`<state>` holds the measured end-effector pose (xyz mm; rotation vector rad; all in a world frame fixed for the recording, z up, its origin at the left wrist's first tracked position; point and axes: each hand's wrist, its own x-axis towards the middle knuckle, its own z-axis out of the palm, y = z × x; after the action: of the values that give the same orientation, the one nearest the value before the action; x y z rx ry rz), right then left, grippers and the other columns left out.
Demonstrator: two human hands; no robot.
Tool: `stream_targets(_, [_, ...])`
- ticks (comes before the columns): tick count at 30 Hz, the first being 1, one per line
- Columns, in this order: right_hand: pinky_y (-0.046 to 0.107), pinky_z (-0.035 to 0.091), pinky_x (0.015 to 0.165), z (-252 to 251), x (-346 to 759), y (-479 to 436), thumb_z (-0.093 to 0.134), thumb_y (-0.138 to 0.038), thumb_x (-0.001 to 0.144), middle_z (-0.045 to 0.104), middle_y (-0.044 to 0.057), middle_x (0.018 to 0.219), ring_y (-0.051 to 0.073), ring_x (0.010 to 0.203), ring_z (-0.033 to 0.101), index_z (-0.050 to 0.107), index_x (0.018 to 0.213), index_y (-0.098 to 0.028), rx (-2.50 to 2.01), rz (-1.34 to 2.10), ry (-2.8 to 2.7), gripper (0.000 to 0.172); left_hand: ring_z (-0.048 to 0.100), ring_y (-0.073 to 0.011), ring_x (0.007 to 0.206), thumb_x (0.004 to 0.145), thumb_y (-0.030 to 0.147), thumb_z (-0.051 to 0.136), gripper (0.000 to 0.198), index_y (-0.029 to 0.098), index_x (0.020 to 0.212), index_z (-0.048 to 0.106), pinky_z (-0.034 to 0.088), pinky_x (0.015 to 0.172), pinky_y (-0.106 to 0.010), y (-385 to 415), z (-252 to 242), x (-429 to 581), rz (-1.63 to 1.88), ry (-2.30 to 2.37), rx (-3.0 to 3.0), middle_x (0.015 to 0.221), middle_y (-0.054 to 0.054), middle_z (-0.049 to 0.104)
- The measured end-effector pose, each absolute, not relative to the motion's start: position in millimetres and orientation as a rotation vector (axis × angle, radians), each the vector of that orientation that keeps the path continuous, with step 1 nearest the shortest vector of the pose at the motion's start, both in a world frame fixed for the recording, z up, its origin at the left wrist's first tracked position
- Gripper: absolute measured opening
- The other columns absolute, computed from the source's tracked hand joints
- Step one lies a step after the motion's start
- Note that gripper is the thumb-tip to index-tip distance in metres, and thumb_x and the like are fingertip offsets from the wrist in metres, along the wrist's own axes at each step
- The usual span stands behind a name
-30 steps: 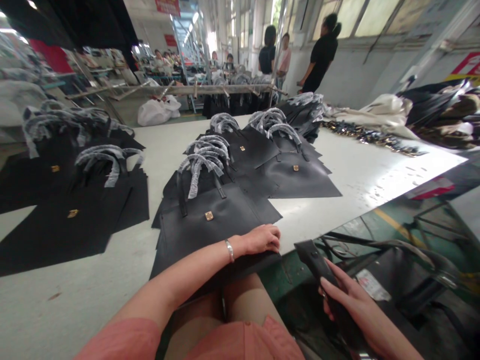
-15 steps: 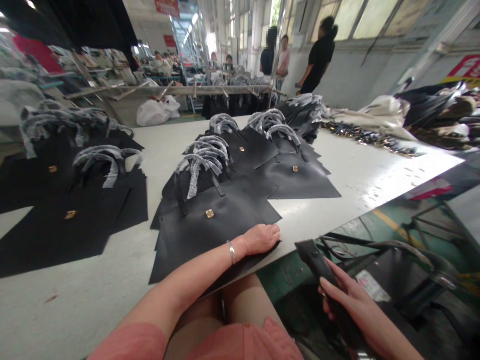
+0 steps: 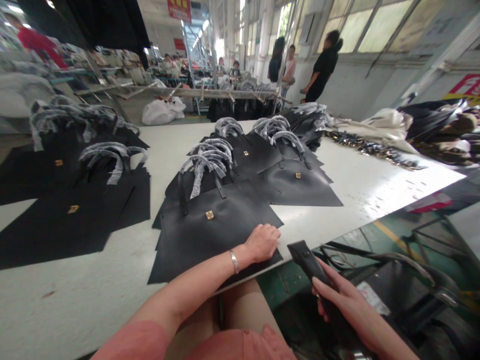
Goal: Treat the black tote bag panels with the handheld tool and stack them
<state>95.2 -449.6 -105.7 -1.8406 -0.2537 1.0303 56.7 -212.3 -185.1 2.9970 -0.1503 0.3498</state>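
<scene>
1. As our left hand lies flat on a black bag at the near edge of the white table, its fingers are loosely together and grip nothing.
2. Our right hand is curled firmly around a black strip, just off the table's near right edge.
3. More bags lie farther along the table, and others lie to the left.

The bags are black, each with a small gold clasp, and their handles are wrapped in silvery-white plastic. They lie on a white counter. The sleeve is plain salmon pink.
</scene>
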Motion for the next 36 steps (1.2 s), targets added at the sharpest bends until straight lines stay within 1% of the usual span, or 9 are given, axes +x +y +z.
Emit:
stream_targets(3, [0.023,0.045,0.042,-103.7,95.8,-445.7,0.062,-0.049,0.082,0.06,-0.003,0.072,0.013,0.048,0.058,0.032,0.142,-0.028,-1.84,1.124,-0.262,0.071,0.049,-0.0279,0.097,0.078,0.031,0.06,0.024,0.015,0.094,0.052,0.045,0.082,-0.043,-209.7,-174.3,32.5,0.348,0.069,2.97,0.105,-0.013,0.053])
stream_targets(7, [0.021,0.044,0.04,-100.6,97.0,-438.4,0.058,-0.045,0.085,0.058,-0.004,0.071,0.011,0.045,0.058,0.035,0.14,-0.027,-1.826,1.265,-0.258,0.062,0.047,-0.0255,0.094,0.081,0.024,0.056,0.011,0.016,0.09,0.053,0.045,0.079,-0.038,-203.0,-176.0,16.4,0.334,0.155,2.933,0.099,-0.01,0.052])
stream_targets(12, [0.02,0.043,0.038,-99.7,104.3,-426.2,0.058,-0.046,0.086,0.058,-0.003,0.068,0.012,0.044,0.058,0.04,0.134,-0.025,-1.792,1.352,-0.231,0.055,0.046,-0.0245,0.093,0.085,0.032,0.059,0.018,0.016,0.09,0.054,0.046,0.079,-0.036,-199.0,-186.8,16.6,0.425,0.171,2.891,0.1,-0.009,0.052])
stream_targets(16, [0.019,0.044,0.037,-100.0,112.5,-407.7,0.059,-0.047,0.085,0.058,-0.004,0.068,0.011,0.044,0.058,0.049,0.121,-0.023,-1.76,1.37,-0.247,0.044,0.047,-0.0244,0.089,0.09,0.025,0.053,0.011,0.015,0.086,0.055,0.046,0.075,-0.036,-199.5,-195.3,19.1,0.459,0.092,2.915,0.092,-0.009,0.053])
stream_targets(18, [0.018,0.043,0.036,-99.0,114.9,-400.2,0.06,-0.048,0.084,0.058,-0.004,0.068,0.011,0.043,0.057,0.051,0.115,-0.022,-1.766,1.361,-0.269,0.041,0.048,-0.0235,0.085,0.092,0.018,0.046,0.014,0.015,0.081,0.055,0.046,0.073,-0.036,-199.5,-200.3,20.1,0.463,0.068,2.912,0.087,-0.009,0.052])
stream_targets(21, [0.018,0.043,0.036,-95.2,115.3,-399.1,0.06,-0.048,0.084,0.058,-0.004,0.068,0.01,0.043,0.057,0.051,0.114,-0.022,-1.791,1.386,-0.279,0.04,0.049,-0.0224,0.083,0.093,0.011,0.039,0.021,0.015,0.079,0.054,0.046,0.074,-0.035,-198.8,-206.6,20.8,0.477,0.118,2.879,0.085,-0.009,0.051])
stream_targets(27, [0.018,0.044,0.036,-91.2,115.9,-392.0,0.059,-0.047,0.085,0.059,-0.003,0.067,0.011,0.043,0.057,0.05,0.112,-0.021,-1.783,1.467,-0.237,0.038,0.051,-0.0203,0.085,0.096,0.014,0.034,0.018,0.015,0.088,0.05,0.049,0.077,-0.034,-196.3,-208.8,20.5,0.519,0.315,2.757,0.09,-0.008,0.051])
stream_targets(33, [0.019,0.044,0.036,-95.8,127.2,-366.2,0.059,-0.042,0.085,0.061,-0.003,0.068,0.011,0.042,0.057,0.049,0.12,-0.023,-1.88,1.167,-0.308,0.041,0.053,-0.0176,0.084,0.097,0.015,0.032,0.017,0.017,0.088,0.046,0.051,0.076,-0.03,-193.5,-207.3,20.4,0.544,0.426,2.648,0.093,-0.007,0.05])
stream_targets(36, [0.021,0.046,0.037,-90.9,128.3,-382.5,0.06,-0.043,0.085,0.061,-0.002,0.068,0.013,0.044,0.058,0.045,0.127,-0.023,-1.905,1.179,-0.319,0.049,0.053,-0.0168,0.082,0.097,0.015,0.032,0.016,0.017,0.088,0.045,0.051,0.075,-0.03,-193.1,-206.1,19.9,0.557,0.445,2.612,0.093,-0.006,0.049])
